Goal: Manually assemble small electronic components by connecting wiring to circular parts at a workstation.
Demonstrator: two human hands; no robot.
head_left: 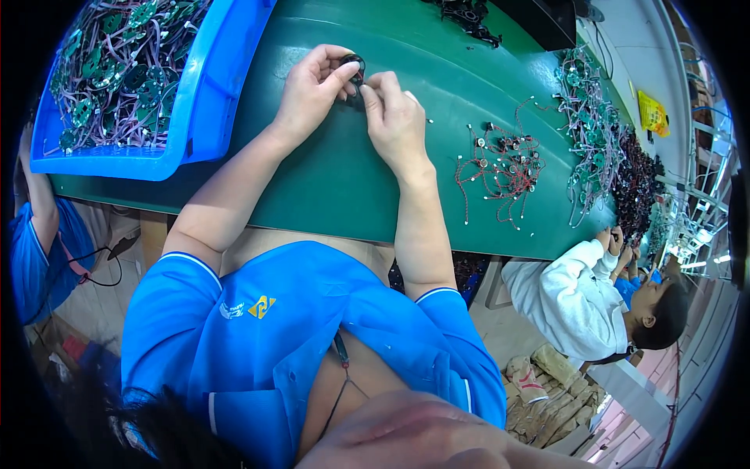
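My left hand grips a small black round part between thumb and fingers, above the green table. Close beside it, my right hand is pinched at the lower edge of that part. What its fingertips hold is too small to make out, perhaps a thin wire end. To the right of my right hand lies a loose pile of small round components on red-and-black twisted wires with white connectors.
A blue bin full of green circuit boards with pinkish ribbon cables stands at left. More boards with cables and dark parts are heaped at right, near a person in a grey sweatshirt. Black parts lie at the far edge.
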